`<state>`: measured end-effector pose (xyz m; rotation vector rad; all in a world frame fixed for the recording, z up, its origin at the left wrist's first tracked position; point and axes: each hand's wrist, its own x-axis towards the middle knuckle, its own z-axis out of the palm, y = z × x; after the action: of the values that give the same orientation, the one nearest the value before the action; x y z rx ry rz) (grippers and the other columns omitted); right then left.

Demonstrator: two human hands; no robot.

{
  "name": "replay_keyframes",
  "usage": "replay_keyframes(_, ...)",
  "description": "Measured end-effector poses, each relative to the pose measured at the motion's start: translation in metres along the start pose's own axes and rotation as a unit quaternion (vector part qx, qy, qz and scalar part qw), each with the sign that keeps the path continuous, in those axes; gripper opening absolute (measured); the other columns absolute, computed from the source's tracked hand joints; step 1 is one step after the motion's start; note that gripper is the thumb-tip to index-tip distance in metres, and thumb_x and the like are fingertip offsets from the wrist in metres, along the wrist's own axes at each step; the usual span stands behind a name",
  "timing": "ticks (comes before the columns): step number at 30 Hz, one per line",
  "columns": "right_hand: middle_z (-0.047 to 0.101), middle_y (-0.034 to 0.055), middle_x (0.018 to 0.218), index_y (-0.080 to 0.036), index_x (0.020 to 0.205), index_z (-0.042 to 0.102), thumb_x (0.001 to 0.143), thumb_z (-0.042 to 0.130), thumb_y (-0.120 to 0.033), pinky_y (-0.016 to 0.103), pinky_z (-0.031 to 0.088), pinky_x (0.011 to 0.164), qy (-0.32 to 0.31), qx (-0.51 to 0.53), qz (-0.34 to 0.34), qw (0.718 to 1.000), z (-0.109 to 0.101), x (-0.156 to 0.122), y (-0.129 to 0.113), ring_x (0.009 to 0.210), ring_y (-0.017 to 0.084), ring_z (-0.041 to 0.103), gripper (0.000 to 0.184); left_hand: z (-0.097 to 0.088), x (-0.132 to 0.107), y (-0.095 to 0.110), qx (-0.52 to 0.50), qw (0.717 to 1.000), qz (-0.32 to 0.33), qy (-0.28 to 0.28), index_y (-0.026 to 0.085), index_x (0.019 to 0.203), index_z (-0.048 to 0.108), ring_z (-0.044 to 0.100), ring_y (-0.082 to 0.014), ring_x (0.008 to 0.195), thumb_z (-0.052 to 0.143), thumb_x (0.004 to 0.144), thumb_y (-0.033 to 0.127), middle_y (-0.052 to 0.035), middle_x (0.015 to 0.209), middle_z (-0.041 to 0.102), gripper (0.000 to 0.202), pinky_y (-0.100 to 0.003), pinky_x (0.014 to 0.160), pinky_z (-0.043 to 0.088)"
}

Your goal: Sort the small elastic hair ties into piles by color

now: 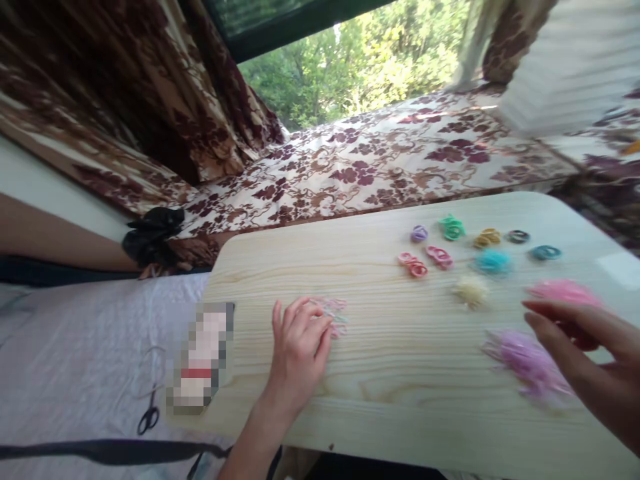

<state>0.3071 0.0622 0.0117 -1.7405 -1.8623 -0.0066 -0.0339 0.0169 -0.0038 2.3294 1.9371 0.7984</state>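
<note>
My left hand point(300, 343) rests low on the pale wooden table point(380, 387), fingers apart. Its index finger and thumb touch or lie just beside a small spread of thin pastel bands point(336, 313), partly hidden by the fingers. On the right, my right hand point(593, 357) hovers with thumb and index fingertips close together in a pinch; anything between them is too small or blurred to see. Just behind it lies a pile of pink bands point(565, 291). Beneath and to its left sits a loose pile of lilac bands point(530, 363).
Farther back are cream bands point(471, 291), bright blue bands point(493, 261) and several small hair-tie clusters, including green ties point(452, 227) and red ties point(413, 265). A pixelated object point(203, 360) lies at the table's left edge. Black-handled scissors point(149, 419) rest on the quilted cloth.
</note>
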Motion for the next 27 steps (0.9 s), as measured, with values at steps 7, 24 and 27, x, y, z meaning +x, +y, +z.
replay_keyframes(7, 0.070, 0.0038, 0.090, -0.022, 0.100, 0.064, 0.096, 0.041, -0.022, 0.024, 0.051, 0.064, -0.137, 0.174, -0.255, 0.941, 0.057, -0.018, -0.100, 0.075, 0.014, 0.067, 0.024, -0.005, -0.012, 0.003, -0.002, 1.000, -0.024, -0.013, 0.026, 0.101, 0.067, 0.048, -0.0247, 0.125, 0.051, 0.092, 0.013, -0.0046, 0.113, 0.064, 0.022, -0.059, 0.114, 0.020)
replay_keyframes(24, 0.065, 0.0023, 0.082, -0.024, 0.086, 0.065, 0.082, 0.045, -0.007, 0.027, 0.044, 0.063, -0.201, 0.102, -0.291, 0.930, 0.073, -0.014, -0.125, 0.069, 0.015, 0.061, 0.027, 0.001, -0.015, 0.005, -0.008, 1.000, -0.007, -0.015, 0.026, 0.107, 0.067, 0.044, -0.0278, 0.130, 0.052, 0.092, 0.017, -0.0073, 0.122, 0.062, 0.023, -0.061, 0.114, 0.022)
replay_keyframes(27, 0.067, 0.0025, 0.087, -0.024, 0.096, 0.066, 0.086, 0.043, -0.011, 0.026, 0.047, 0.062, -0.181, 0.136, -0.269, 0.936, 0.067, -0.016, -0.114, 0.071, 0.015, 0.064, 0.028, 0.001, -0.013, 0.007, -0.011, 1.000, -0.006, -0.012, 0.026, 0.107, 0.067, 0.045, -0.0272, 0.130, 0.052, 0.092, 0.016, -0.0072, 0.123, 0.061, 0.023, -0.061, 0.114, 0.022)
